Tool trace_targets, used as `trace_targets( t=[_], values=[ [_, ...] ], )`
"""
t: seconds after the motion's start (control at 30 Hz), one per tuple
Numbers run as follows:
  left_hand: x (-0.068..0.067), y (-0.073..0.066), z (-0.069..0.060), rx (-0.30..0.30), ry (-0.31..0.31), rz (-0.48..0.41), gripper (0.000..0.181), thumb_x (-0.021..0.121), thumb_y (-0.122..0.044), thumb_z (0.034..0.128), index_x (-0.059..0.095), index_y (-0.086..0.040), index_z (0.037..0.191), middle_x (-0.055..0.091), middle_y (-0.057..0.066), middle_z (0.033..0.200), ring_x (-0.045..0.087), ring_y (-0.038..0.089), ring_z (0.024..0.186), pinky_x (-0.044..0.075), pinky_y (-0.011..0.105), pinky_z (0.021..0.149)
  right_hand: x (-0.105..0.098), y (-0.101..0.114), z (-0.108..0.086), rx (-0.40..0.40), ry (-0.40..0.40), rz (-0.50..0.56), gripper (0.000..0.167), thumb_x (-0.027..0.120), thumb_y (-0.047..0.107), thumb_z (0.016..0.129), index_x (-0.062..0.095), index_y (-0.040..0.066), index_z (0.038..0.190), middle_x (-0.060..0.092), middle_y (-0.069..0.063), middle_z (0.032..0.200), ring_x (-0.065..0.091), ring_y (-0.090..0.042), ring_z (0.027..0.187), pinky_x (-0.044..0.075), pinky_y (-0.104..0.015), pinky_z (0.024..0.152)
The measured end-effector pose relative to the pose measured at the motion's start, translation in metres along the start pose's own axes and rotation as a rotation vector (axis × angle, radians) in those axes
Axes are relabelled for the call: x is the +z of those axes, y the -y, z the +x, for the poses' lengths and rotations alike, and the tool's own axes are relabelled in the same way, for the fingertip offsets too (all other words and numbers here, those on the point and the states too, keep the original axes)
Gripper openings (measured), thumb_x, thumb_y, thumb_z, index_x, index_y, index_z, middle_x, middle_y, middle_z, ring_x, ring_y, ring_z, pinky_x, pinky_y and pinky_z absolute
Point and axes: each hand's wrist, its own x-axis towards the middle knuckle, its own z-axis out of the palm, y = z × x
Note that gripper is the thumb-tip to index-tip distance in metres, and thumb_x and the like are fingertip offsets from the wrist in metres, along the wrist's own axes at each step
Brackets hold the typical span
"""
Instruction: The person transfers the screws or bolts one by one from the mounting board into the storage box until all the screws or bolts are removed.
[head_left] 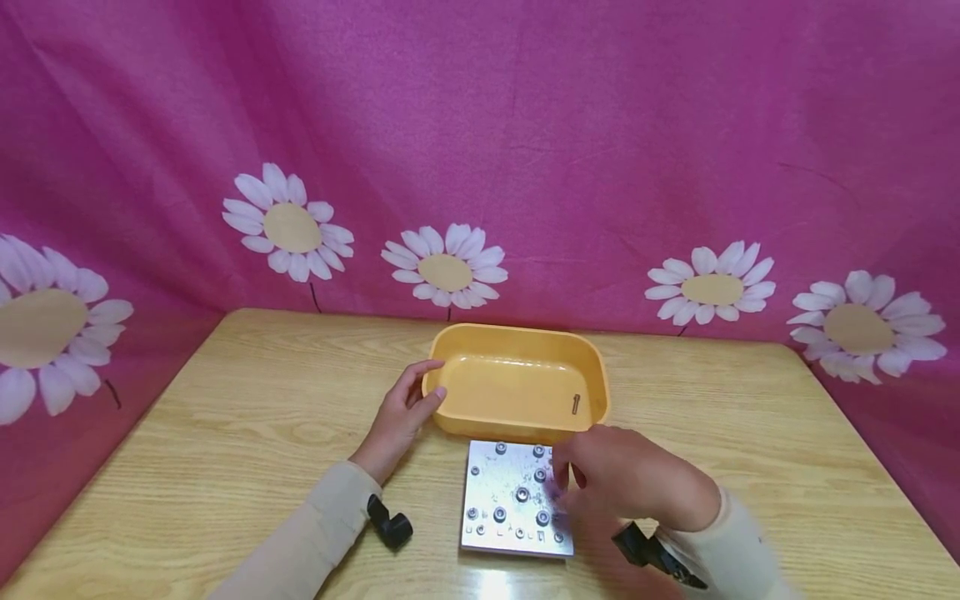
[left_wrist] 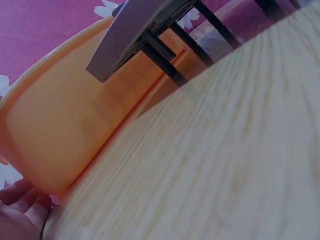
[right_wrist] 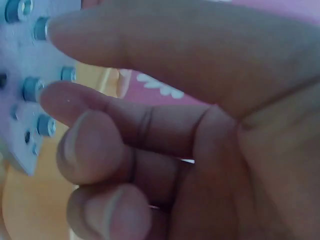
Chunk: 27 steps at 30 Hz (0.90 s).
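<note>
A yellow plastic basin [head_left: 517,429] stands on the table; a single small screw [head_left: 576,404] lies inside it at the right. My left hand [head_left: 401,417] holds the basin's left rim, index finger and thumb over the edge. In front of the basin is a square metal plate [head_left: 510,533] with several socket head screws [head_left: 522,494] in it. Threaded shanks [left_wrist: 192,42] stick out under the plate in the left wrist view. My right hand [head_left: 630,475] is at the plate's right side, thumb and index finger apart beside the screw heads [right_wrist: 34,89], with nothing seen between them.
The wooden table [head_left: 300,392] extends to both sides. A pink curtain [head_left: 480,125] with daisies hangs behind and beside it. Black camera mounts [head_left: 390,525] sit on both wrists.
</note>
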Motion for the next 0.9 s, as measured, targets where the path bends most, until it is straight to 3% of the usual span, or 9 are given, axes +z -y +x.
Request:
trace_targets(
  t=[0.17,0.27,0.37,0.57,0.73,0.9],
  values=[
    [0.001,0.001,0.0,-0.003,0.003,-0.014,0.036,0.061,-0.028,0.0958,0.052,-0.03,0.131,0.034,-0.006,0.149,0.02,0.017,0.144,0.022,0.034,0.117,0.008,0.005,-0.001,0.048,0.12,0.026,0.015,0.079,0.024,0.077,0.065,0.027,0.082,0.057,0.01,0.072,0.053,-0.013,0.069,0.047,-0.029,0.062],
    [0.001,0.001,0.0,0.01,0.007,-0.01,0.036,0.06,-0.028,0.0959,0.051,-0.03,0.131,0.033,-0.005,0.15,0.02,0.017,0.144,0.021,0.034,0.117,0.015,0.002,-0.002,0.009,0.141,0.019,0.015,0.079,0.024,0.076,0.065,0.027,0.082,0.057,0.011,0.071,0.052,-0.01,0.066,0.046,-0.027,0.062],
    [0.0,0.002,0.0,0.024,0.003,-0.008,0.036,0.061,-0.028,0.0957,0.051,-0.03,0.131,0.034,-0.005,0.149,0.021,0.017,0.144,0.021,0.034,0.117,0.02,-0.002,-0.004,-0.064,0.114,-0.003,0.014,0.077,0.022,0.078,0.065,0.027,0.081,0.055,0.012,0.068,0.05,-0.008,0.063,0.044,-0.025,0.059],
    [-0.002,0.001,0.0,0.005,0.0,-0.004,0.038,0.061,-0.03,0.0954,0.051,-0.03,0.132,0.033,-0.006,0.15,0.02,0.017,0.144,0.022,0.035,0.117,0.024,-0.004,-0.003,-0.118,0.074,-0.007,0.016,0.077,0.021,0.078,0.062,0.026,0.081,0.053,0.013,0.066,0.049,-0.005,0.06,0.043,-0.023,0.056],
    [-0.002,-0.002,-0.001,-0.044,0.012,-0.011,0.04,0.06,-0.03,0.0959,0.049,-0.029,0.135,0.029,-0.005,0.153,0.018,0.018,0.145,0.021,0.035,0.117,0.026,-0.002,-0.003,-0.115,0.065,-0.014,0.017,0.078,0.02,0.078,0.062,0.025,0.08,0.053,0.013,0.065,0.049,-0.004,0.06,0.043,-0.022,0.056],
    [-0.002,-0.018,-0.008,-0.039,0.033,-0.003,0.044,0.059,-0.028,0.0966,0.047,-0.021,0.138,0.028,-0.001,0.154,0.018,0.02,0.145,0.021,0.034,0.117,0.027,0.001,-0.003,-0.095,0.066,-0.006,0.017,0.077,0.019,0.079,0.062,0.024,0.079,0.053,0.013,0.065,0.049,-0.005,0.06,0.043,-0.022,0.056]
  ],
)
